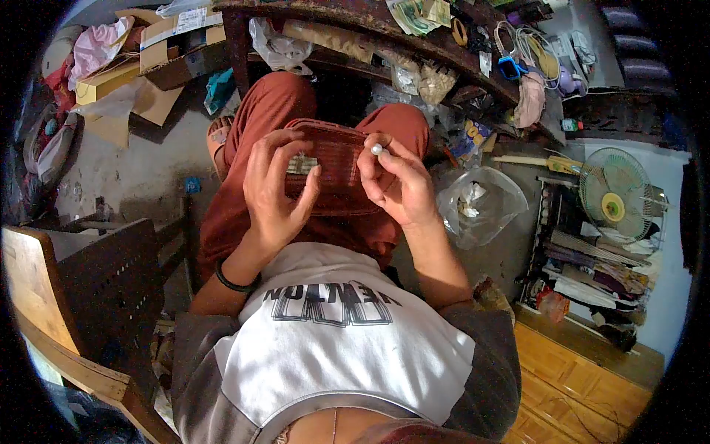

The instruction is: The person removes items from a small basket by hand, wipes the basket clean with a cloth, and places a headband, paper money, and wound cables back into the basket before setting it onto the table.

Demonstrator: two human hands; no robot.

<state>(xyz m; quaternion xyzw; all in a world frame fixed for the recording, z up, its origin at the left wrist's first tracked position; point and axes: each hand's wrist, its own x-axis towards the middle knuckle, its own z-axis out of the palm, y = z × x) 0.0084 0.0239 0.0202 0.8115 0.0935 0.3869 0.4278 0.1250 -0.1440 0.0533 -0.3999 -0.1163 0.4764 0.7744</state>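
A dark red basket (pixel 336 200) with slotted walls rests on the person's lap, between the knees. Something pale lies inside it, a small stack (pixel 302 164) near its left side. Over the basket's left part is my left hand (pixel 279 185), fingers curved and thumb apart, with nothing seen between them. My right hand (pixel 399 181) is at the basket's right edge, its fingertips pinched on a small shiny white bead (pixel 377 149). Whether a thread or wire runs from the bead cannot be made out.
A cluttered dark wooden table (pixel 347 26) stands in front. Clear plastic bag (pixel 484 207) on the floor at right, near a green fan (pixel 612 196) and a rack of folded cloth. Cardboard boxes (pixel 174 55) lie upper left; a wooden chair (pixel 103 281) is at left.
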